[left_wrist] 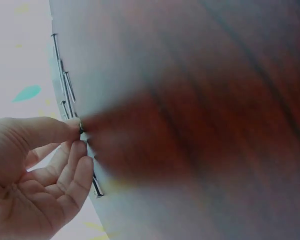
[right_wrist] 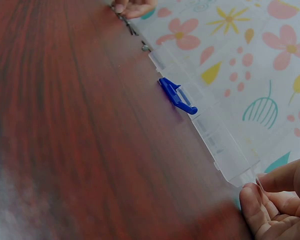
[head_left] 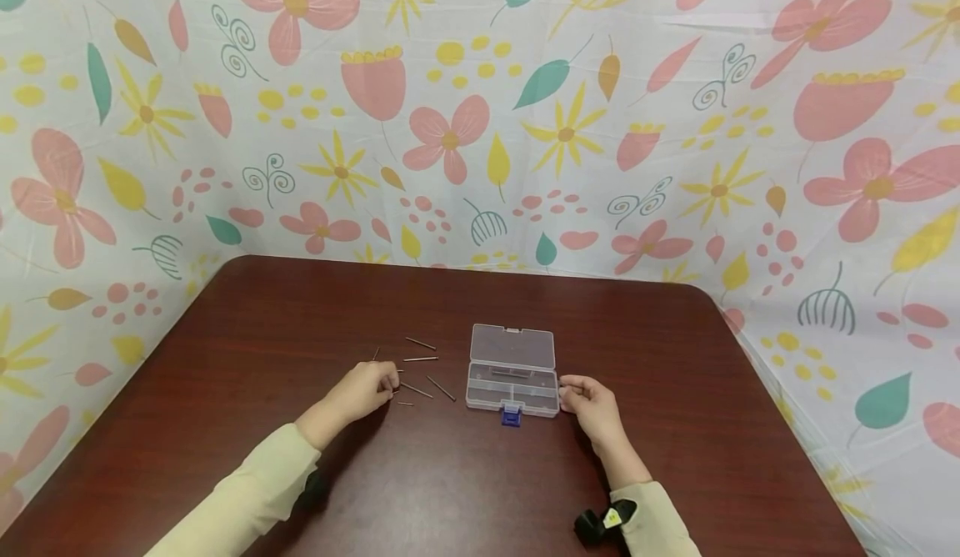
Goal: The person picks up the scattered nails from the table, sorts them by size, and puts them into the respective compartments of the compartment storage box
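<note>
Several nails (head_left: 441,388) lie scattered on the table around my left hand (head_left: 365,388). Its thumb and forefinger pinch at a nail (left_wrist: 81,131), whose head shows dark at the fingertips in the left wrist view. The other fingers are curled in behind. To the right stands a clear plastic box (head_left: 534,412) with its lid (head_left: 513,347) raised toward the back and a blue latch (head_left: 511,417) hanging at the front. A few nails (head_left: 512,373) lie in its rear compartment. My right hand (head_left: 594,411) holds the box's right end between thumb and fingers.
The dark red-brown table (head_left: 450,490) has rounded far corners. Behind it and at both sides hangs a flower-printed cloth (head_left: 450,207). A black wrist camera (head_left: 591,527) sits on the right sleeve, close above the table.
</note>
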{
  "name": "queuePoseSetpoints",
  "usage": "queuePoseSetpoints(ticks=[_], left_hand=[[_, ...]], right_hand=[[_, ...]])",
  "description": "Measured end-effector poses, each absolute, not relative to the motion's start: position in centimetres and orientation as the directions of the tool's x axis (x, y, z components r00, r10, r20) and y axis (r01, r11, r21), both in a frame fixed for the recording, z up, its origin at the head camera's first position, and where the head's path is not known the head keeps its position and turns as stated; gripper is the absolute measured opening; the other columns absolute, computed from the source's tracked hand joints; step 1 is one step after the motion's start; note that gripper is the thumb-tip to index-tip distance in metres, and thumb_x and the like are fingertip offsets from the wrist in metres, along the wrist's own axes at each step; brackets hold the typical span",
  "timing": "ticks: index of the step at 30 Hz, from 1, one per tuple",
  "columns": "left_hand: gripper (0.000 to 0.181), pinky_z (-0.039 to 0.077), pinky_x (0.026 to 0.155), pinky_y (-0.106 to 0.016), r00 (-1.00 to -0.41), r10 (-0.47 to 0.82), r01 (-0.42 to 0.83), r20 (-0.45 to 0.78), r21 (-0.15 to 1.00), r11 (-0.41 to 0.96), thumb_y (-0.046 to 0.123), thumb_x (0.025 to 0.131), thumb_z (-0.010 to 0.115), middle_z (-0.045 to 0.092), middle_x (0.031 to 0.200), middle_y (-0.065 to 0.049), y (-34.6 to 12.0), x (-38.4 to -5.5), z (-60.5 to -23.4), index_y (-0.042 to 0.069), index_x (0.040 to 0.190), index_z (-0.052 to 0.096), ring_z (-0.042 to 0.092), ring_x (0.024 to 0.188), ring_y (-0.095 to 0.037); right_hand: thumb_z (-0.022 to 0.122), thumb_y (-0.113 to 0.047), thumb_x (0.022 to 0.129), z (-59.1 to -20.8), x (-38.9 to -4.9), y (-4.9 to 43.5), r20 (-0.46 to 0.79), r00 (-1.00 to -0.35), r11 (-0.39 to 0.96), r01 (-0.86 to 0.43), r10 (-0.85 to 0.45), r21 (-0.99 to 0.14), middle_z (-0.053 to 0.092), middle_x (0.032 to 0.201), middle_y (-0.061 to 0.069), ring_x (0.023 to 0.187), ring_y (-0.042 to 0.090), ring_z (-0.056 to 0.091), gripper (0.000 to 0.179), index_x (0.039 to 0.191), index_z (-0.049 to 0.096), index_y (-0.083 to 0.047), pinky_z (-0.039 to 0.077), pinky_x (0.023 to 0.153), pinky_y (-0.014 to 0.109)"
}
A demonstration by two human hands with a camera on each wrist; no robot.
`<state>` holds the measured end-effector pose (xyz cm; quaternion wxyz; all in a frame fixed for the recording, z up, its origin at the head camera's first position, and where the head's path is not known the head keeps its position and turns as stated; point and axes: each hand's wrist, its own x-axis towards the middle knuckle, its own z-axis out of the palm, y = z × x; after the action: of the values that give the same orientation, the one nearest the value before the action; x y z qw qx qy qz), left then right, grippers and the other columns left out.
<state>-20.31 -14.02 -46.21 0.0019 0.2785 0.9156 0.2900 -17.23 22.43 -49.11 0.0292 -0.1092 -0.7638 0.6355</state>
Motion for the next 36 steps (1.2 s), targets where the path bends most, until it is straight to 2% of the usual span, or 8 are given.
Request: queuePoseSetpoints(ticks=[4,10,17,21,28,36], left_hand=[[0.017,0.05,0.062,-0.026,-0.845,0.514,0.511,0.145,0.498,0.7,-0.011,0.074,0.061,0.065,0.074,-0.006,-13.81,-20.22,-46.19,0.004,0.078,0.058,0.063,0.072,-0.019],[0.018,0.044,0.059,-0.024,-0.77,0.62,0.63,0.149,0.328,0.704,-0.012,0.072,0.059,0.059,0.073,-0.004,-13.35,-20.45,-46.29,0.005,0.078,0.055,0.053,0.066,-0.015],[0.021,0.04,0.056,-0.024,-0.738,0.657,0.671,0.156,0.269,0.691,-0.009,0.065,0.06,0.052,0.066,-0.004,-13.25,-20.63,-46.44,0.005,0.077,0.049,0.041,0.06,-0.012],[0.022,0.039,0.056,-0.023,-0.756,0.632,0.651,0.168,0.29,0.702,-0.007,0.063,0.062,0.05,0.066,-0.002,-13.34,-20.48,-46.61,0.005,0.076,0.049,0.041,0.061,-0.011],[0.016,0.041,0.059,-0.022,-0.792,0.589,0.601,0.161,0.379,0.704,-0.007,0.067,0.061,0.051,0.075,-0.003,-13.53,-20.5,-46.68,0.004,0.077,0.057,0.043,0.066,-0.01],[0.012,0.046,0.063,-0.023,-0.764,0.62,0.627,0.18,0.433,0.647,-0.005,0.073,0.064,0.056,0.076,-0.001,-13.34,-20.55,-46.54,0.006,0.078,0.062,0.05,0.071,-0.01]], right_hand=[[0.051,0.008,0.089,-49.05,-17.2,22.47,-0.094,-0.975,0.173,0.13,0.202,-0.976,0.068,0.09,0.013,0.069,0.0,0.06,0.028,0.116,0.056,0.016,0.052,0.065,0.015],[0.051,0.008,0.089,-48.97,-17.13,22.63,-0.089,-0.975,0.172,0.125,0.205,-0.977,0.068,0.091,0.015,0.068,0.002,0.06,0.028,0.115,0.056,0.016,0.052,0.065,0.016],[0.051,0.007,0.091,-48.85,-17.12,22.55,-0.09,-0.977,0.175,0.125,0.194,-0.977,0.068,0.095,0.019,0.069,0.0,0.06,0.029,0.117,0.055,0.016,0.051,0.065,0.015],[0.051,0.007,0.09,-48.86,-16.99,22.54,-0.088,-0.977,0.178,0.123,0.194,-0.976,0.068,0.096,0.02,0.068,0.001,0.06,0.028,0.116,0.055,0.017,0.051,0.064,0.015],[0.051,0.009,0.089,-48.7,-17.05,22.5,-0.09,-0.975,0.166,0.125,0.203,-0.978,0.068,0.092,0.017,0.068,0.0,0.06,0.028,0.115,0.056,0.017,0.051,0.064,0.015],[0.051,0.008,0.09,-48.83,-17.04,22.49,-0.099,-0.976,0.177,0.135,0.196,-0.975,0.068,0.095,0.019,0.069,0.0,0.06,0.028,0.117,0.056,0.016,0.051,0.065,0.015]])
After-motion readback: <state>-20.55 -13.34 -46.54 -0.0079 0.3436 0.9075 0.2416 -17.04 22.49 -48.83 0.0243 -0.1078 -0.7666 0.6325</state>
